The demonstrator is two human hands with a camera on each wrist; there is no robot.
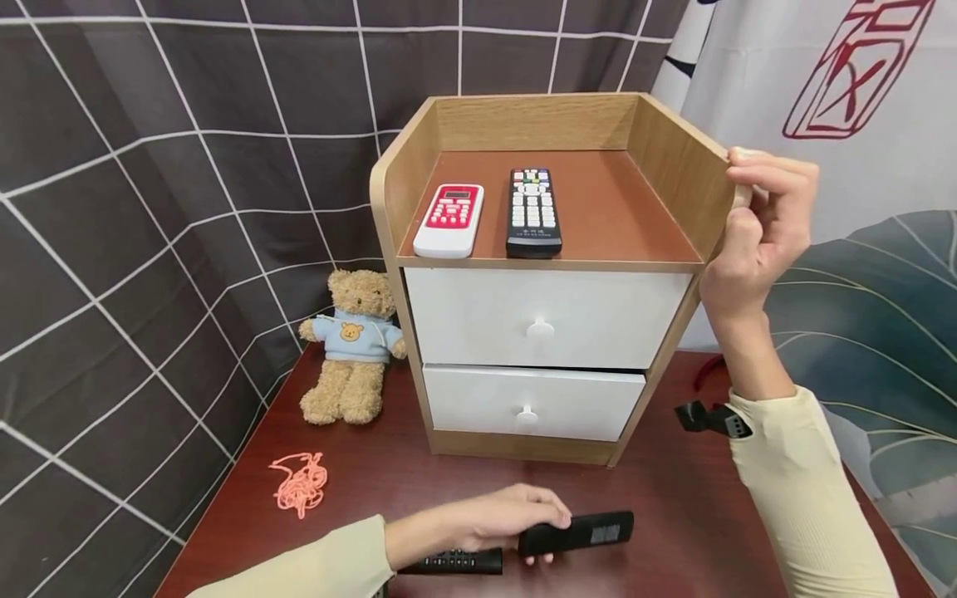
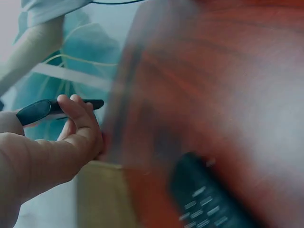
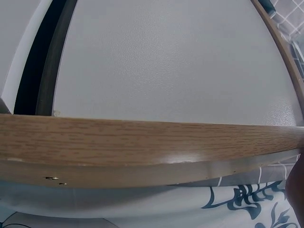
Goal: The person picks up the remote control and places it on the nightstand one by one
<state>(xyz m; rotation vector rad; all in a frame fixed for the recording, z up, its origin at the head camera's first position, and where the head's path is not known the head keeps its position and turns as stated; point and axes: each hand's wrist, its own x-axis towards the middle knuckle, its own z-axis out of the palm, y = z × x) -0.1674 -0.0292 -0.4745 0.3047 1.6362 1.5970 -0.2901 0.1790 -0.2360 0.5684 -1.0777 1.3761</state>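
Observation:
My left hand grips a black remote control just above the table, a pale label on its visible side. The left wrist view shows the same remote between thumb and fingers. Under my left forearm a second black remote control lies with its buttons up. At the upper right, my right hand pinches the top edge of the side panel of a wooden cabinet. On the cabinet top lie a white-and-red remote control and a black remote control with white buttons.
The cabinet has an upper white drawer and a lower white drawer, with a dark gap between them. A teddy bear leans left of it on the table. Tangled pink cord lies nearer. A dark checked curtain hangs behind.

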